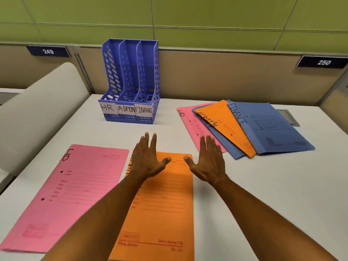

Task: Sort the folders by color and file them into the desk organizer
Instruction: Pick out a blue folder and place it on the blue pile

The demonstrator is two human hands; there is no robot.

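At the back of the surface (244,185) stands the blue desk organizer (130,81), its three slots labelled HR, ADMIN and FINANCE, and as far as the view shows all three hold nothing yet. Nearer the person, a pink folder (62,194) marked HR lies flat at the left, and an orange folder (162,204) lies just beside it, the two edges close but not overlapping. To the right, a fanned pile waits unsorted: a second pink folder (188,121) at the bottom left, a blue folder (224,142) over it, a second orange folder (229,125) marked ADMIN above that, and a large blue folder (273,127) marked FINANCE.

Both hands hover with fingers straight and spread, holding nothing; the left hand (148,159) is over the orange folder's top left corner, and the right hand (211,161) is between that folder and the pile.

My judgement: sorting is barely begun, with one pink and one orange laid out as the start of color groups. Four folders remain in the pile, and no filing is done.
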